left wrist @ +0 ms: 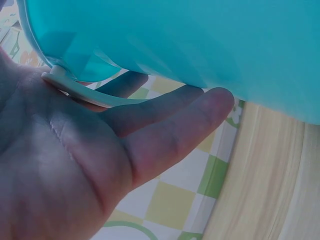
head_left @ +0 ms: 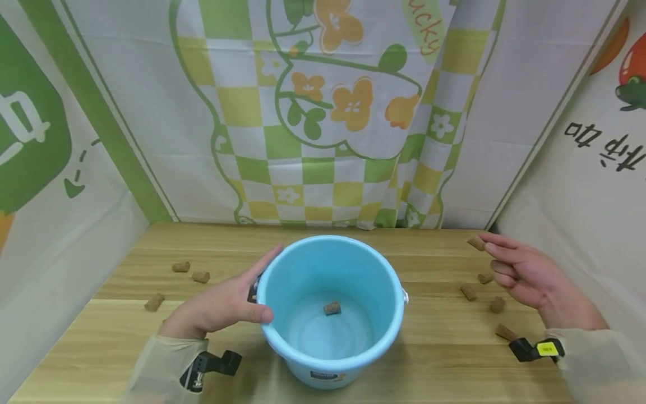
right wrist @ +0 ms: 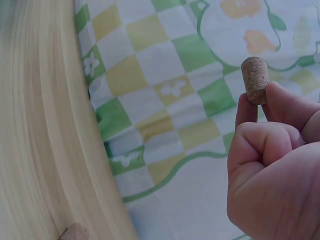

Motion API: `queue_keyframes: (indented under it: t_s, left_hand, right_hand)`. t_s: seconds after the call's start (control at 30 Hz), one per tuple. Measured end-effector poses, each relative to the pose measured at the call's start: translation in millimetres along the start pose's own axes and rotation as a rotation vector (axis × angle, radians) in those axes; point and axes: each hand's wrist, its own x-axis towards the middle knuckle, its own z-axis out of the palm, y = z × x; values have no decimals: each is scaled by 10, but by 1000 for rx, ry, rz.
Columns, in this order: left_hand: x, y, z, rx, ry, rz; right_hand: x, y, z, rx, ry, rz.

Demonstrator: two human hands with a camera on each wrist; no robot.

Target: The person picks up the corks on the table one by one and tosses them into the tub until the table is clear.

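Note:
A light-blue bucket point(head_left: 328, 353) stands at the middle of the table, with one cork point(head_left: 332, 308) lying on its bottom. My left hand point(head_left: 237, 300) rests against the bucket's left side, thumb at the rim and the other fingers stretched along the outer wall. In the left wrist view, those nearly straight fingers point(left wrist: 170, 135) touch the wall beside the pale handle point(left wrist: 95, 95). Out to the right, my right hand point(head_left: 530, 275) pinches another cork point(right wrist: 255, 80) between thumb and fingertips, raised above the table, the remaining fingers curled in.
Several corks lie on the wooden table point(head_left: 434, 359) below my right hand, among them one cork point(head_left: 468, 292) nearer the bucket. Left of the bucket are more, including a cork point(head_left: 154, 302). A patterned curtain point(head_left: 323, 185) hangs behind the table.

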Motion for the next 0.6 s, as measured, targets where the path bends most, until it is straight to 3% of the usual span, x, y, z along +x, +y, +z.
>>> queue_keyframes:
  t_s: [0.6]
  left_hand:
    - [-9, -28, 7, -6, 12, 2]
  right_hand:
    - [97, -94, 603, -106, -99, 4]
